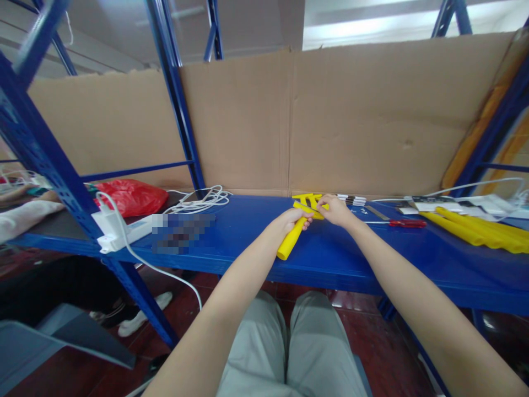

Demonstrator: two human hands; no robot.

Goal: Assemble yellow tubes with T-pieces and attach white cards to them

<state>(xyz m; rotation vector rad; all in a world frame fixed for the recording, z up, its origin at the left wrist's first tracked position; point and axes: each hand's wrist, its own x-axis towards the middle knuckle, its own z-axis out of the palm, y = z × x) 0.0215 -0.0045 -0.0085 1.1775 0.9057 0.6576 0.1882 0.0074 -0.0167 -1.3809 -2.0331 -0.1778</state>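
Observation:
My left hand (295, 220) is wrapped round a yellow tube (288, 246), which tilts with its lower end toward me near the front edge of the blue shelf. My right hand (334, 210) is closed in a pinch close to the tube's upper end. What its fingers hold is too small and hidden to name. Just behind both hands is a yellow frame-like part (306, 198), partly covered by them. To the right lies a screwdriver (407, 224) with a red handle, beside several small screws (363, 210).
More yellow tubes (475, 230) lie at the right by papers (450, 205). A white power strip (136, 229) and coiled white cable (202, 199) are at left, near a red bag (131, 197). A cardboard wall (248, 127) closes off the back. Another person's sleeve (31, 218) shows far left.

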